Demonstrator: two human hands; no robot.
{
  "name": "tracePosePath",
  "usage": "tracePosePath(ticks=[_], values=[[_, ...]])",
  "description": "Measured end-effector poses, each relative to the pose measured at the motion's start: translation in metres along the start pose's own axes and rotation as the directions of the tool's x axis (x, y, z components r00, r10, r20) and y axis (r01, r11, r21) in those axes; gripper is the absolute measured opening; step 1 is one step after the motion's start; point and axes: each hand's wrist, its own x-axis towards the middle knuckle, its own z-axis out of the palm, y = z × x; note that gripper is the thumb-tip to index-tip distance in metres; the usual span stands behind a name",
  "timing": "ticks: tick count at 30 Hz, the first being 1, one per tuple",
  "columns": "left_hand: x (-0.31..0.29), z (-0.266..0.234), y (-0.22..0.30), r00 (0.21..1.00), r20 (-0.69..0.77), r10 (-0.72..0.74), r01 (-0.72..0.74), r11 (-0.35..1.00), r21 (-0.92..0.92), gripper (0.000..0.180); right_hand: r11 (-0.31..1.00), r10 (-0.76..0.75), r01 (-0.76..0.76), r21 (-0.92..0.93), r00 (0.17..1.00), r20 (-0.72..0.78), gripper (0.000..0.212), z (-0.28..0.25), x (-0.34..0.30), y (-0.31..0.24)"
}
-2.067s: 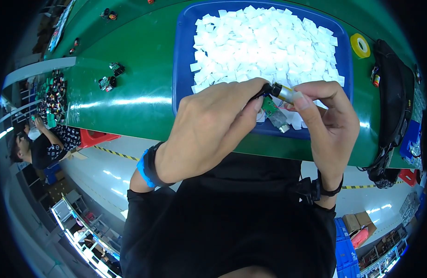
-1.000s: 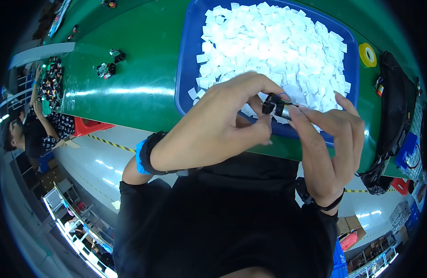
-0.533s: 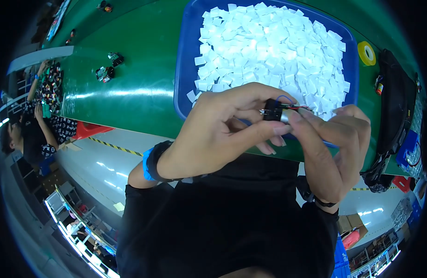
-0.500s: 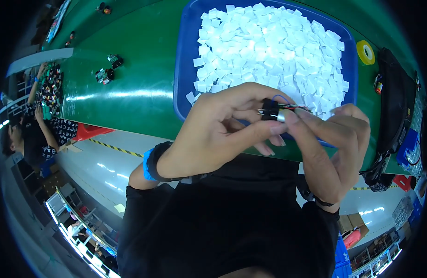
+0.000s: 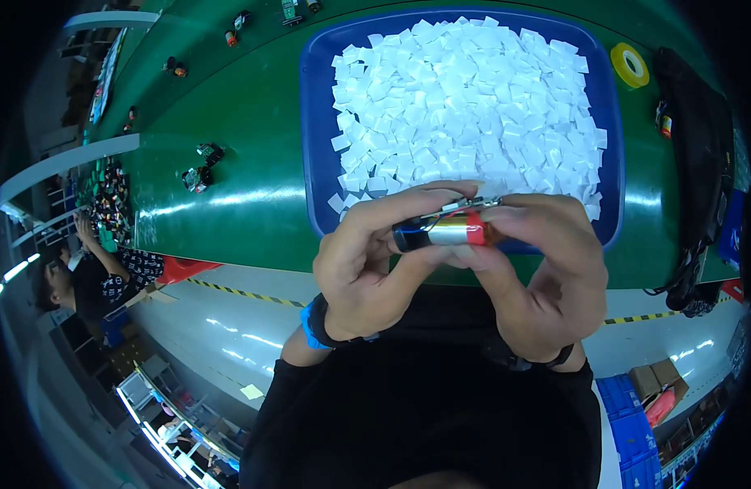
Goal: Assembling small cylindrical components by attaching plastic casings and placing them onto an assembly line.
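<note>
**Small cylindrical electronic part [image 5: 449, 231] held crosswise between the bare left hand [image 5: 359, 265] and the bare right hand [image 5: 551, 273]**

The part lies nearly level, its long axis running from 9 to 3 o'clock. At its 9 o'clock end sits a glossy black round cap [image 5: 410, 235]; the middle is a smooth silver barrel with a bright shine; toward 3 o'clock come a vivid red band [image 5: 475, 229] and an orange-brown tip, partly hidden by fingers. Along its 12 o'clock side runs a thin strip with shiny metallic bits [image 5: 467, 204], its details too small to make out, and a dark wire beside it.

The left hand pinches the black-capped end between thumb and fingers; the right hand grips the red end the same way, the thumbs close together at 6 o'clock.

Taking the part as the dial's centre, a shallow blue plastic tray [image 5: 317, 122] heaped with small white square pieces [image 5: 465, 106] lies at 12 o'clock on a glossy green tabletop [image 5: 253, 106]. A yellow roll of tape [image 5: 617, 67] rests between 1 and 2 o'clock, and two small dark electronic assemblies [image 5: 198, 178] lie between 9 and 10.
</note>
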Motion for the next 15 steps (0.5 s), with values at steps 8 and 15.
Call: tracePosePath(ticks=[8, 15], values=[[0.003, 0.009, -0.002, 0.998, 0.020, 0.064, -0.065, 0.996, 0.066, 0.041, 0.992, -0.016, 0.015, 0.125, 1.000, 0.003, 0.032, -0.009, -0.004, 0.005], [0.003, 0.015, -0.003, 0.973, -0.033, 0.227, -0.215, 0.953, 0.212, 0.042, 0.918, 0.289, -0.240, 0.315, 0.950, -0.117, 0.037, -0.005, -0.007, -0.004]])
